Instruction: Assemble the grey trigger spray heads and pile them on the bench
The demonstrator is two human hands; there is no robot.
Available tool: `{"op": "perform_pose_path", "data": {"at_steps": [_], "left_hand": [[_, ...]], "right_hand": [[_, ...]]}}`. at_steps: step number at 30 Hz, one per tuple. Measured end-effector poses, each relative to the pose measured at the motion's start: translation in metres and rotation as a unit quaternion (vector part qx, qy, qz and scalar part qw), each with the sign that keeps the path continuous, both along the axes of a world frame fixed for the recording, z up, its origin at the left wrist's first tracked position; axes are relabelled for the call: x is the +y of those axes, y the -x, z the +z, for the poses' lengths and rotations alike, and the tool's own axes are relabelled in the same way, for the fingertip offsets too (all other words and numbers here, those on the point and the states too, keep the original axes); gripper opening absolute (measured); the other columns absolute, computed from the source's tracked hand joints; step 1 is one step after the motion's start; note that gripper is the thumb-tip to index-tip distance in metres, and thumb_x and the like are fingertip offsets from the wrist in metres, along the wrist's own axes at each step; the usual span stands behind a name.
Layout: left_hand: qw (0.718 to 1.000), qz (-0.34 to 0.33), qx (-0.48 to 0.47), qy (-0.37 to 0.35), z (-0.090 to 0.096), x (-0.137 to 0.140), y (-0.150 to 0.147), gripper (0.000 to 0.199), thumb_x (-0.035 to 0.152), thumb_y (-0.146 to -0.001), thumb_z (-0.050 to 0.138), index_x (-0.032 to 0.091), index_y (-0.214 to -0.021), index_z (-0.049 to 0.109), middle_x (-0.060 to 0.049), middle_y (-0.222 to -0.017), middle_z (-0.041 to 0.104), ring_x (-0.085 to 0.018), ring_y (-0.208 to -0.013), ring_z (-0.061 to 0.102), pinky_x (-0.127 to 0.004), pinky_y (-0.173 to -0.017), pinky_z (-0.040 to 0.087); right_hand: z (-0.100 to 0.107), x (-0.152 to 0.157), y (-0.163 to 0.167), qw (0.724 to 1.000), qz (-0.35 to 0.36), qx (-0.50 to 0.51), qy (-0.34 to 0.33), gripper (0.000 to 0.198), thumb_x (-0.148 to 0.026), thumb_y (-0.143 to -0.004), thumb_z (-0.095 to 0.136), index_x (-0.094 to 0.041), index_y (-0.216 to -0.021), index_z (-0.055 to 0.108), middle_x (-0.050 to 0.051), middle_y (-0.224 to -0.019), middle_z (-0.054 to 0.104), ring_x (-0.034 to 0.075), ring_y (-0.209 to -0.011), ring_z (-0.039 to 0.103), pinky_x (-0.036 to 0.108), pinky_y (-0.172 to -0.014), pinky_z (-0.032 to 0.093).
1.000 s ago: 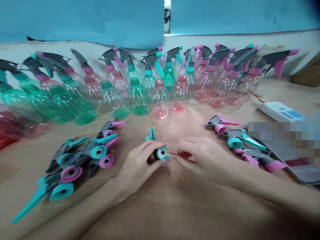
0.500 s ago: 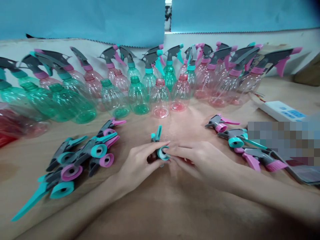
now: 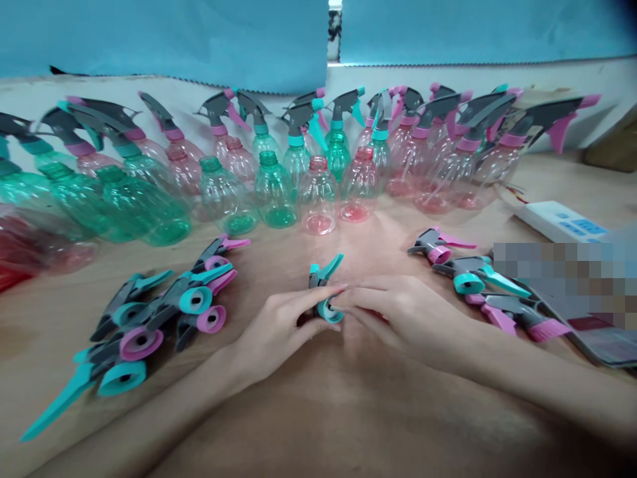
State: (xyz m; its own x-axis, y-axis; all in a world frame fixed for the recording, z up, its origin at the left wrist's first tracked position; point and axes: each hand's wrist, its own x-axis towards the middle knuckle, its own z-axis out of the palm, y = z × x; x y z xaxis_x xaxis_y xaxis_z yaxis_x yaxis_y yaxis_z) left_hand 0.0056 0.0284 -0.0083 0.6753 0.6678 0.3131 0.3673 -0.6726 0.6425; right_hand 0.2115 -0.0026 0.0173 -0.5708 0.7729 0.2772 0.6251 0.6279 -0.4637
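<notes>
Nearest, a bare tan table (image 3: 318,411). Just beyond its near stretch, holding a teal-and-gray spray head (image 3: 328,312) in the left hand (image 3: 279,325), gripped between thumb and fingers, midway between two groups of loose parts. Pointing its open teal collar toward the camera and a little to the right; running its long axis from that collar away toward the bottles, leaning slightly left; slanting its teal trigger away and to the right. Touching the collar's mouth with the fingertips of the right hand (image 3: 398,305), bunched close together; impossible to tell whether pinching some small piece there.

To the left of the hands, a loose heap of other spray heads (image 3: 166,304) with teal or pink collars, mostly open toward the near side. To the right, three more spray heads (image 3: 465,270), two pink-collared and one teal. Beside these, a flat glossy device (image 3: 597,342), partly blurred over, and beyond it a white box (image 3: 552,222) with blue markings.

Farther on, uncapped bottles (image 3: 276,192) in a row, standing with necks open, green toward the left and pink near the middle, see-through, deeper in color at the base. Hard to tell through tint and glare whether containing liquid.

Behind, sprayer-topped bottles (image 3: 297,162), green and pink, with thin tubes visible inside some at the right. Farthest, a white wall (image 3: 423,78) under blue sheets (image 3: 159,40).
</notes>
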Motion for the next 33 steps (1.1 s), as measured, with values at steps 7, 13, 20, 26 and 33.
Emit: {"op": "perform_pose_path", "data": {"at_steps": [7, 13, 20, 26, 33], "left_hand": [[1.0, 0.017, 0.019, 0.007, 0.002, -0.001, 0.0, 0.04, 0.019, -0.08, 0.067, 0.024, -0.119, 0.059, 0.001, -0.102, 0.072, -0.013, -0.078, 0.068, -0.022, -0.076, 0.053], [0.999, 0.009, 0.009, 0.039, 0.006, -0.002, -0.002, 0.03, 0.016, -0.081, 0.065, 0.024, -0.111, 0.063, 0.002, -0.099, 0.072, -0.014, -0.084, 0.068, -0.022, -0.079, 0.051], [0.998, 0.034, 0.014, 0.046, 0.007, -0.002, -0.002, 0.037, 0.016, -0.079, 0.067, 0.025, -0.115, 0.06, 0.002, -0.101, 0.072, -0.016, -0.087, 0.068, -0.024, -0.078, 0.051], [0.998, 0.034, 0.018, 0.048, 0.007, -0.001, -0.002, 0.039, 0.012, -0.077, 0.069, 0.022, -0.113, 0.062, 0.003, -0.095, 0.073, -0.014, -0.084, 0.068, -0.021, -0.08, 0.05], [0.999, -0.015, 0.021, 0.034, 0.004, -0.001, -0.001, 0.038, 0.021, -0.079, 0.068, 0.024, -0.116, 0.061, -0.001, -0.104, 0.071, -0.017, -0.093, 0.067, -0.027, -0.087, 0.05]], "right_hand": [[0.007, -0.001, -0.001, 0.999, 0.006, 0.0, 0.032, 0.023, -0.015, -0.091, 0.043, -0.018, -0.094, 0.066, 0.003, -0.091, 0.07, 0.016, -0.082, 0.064, 0.029, -0.072, 0.048], [0.011, -0.004, -0.001, 0.999, -0.013, 0.011, 0.042, 0.026, -0.015, -0.091, 0.042, -0.019, -0.096, 0.068, 0.003, -0.095, 0.071, 0.018, -0.088, 0.065, 0.031, -0.078, 0.049], [0.01, -0.005, -0.003, 0.999, -0.028, -0.021, 0.011, 0.026, -0.016, -0.089, 0.045, -0.022, -0.099, 0.069, 0.003, -0.094, 0.072, 0.018, -0.086, 0.066, 0.031, -0.078, 0.05], [0.005, -0.001, -0.007, 0.998, 0.002, -0.037, -0.054, 0.019, -0.02, -0.09, 0.049, -0.02, -0.091, 0.069, 0.003, -0.092, 0.071, 0.017, -0.083, 0.065, 0.029, -0.074, 0.048], [0.011, 0.0, -0.009, 0.995, 0.025, -0.047, -0.09, 0.023, -0.022, -0.092, 0.047, -0.018, -0.088, 0.069, 0.006, -0.093, 0.071, 0.018, -0.083, 0.065, 0.03, -0.073, 0.049]]}}
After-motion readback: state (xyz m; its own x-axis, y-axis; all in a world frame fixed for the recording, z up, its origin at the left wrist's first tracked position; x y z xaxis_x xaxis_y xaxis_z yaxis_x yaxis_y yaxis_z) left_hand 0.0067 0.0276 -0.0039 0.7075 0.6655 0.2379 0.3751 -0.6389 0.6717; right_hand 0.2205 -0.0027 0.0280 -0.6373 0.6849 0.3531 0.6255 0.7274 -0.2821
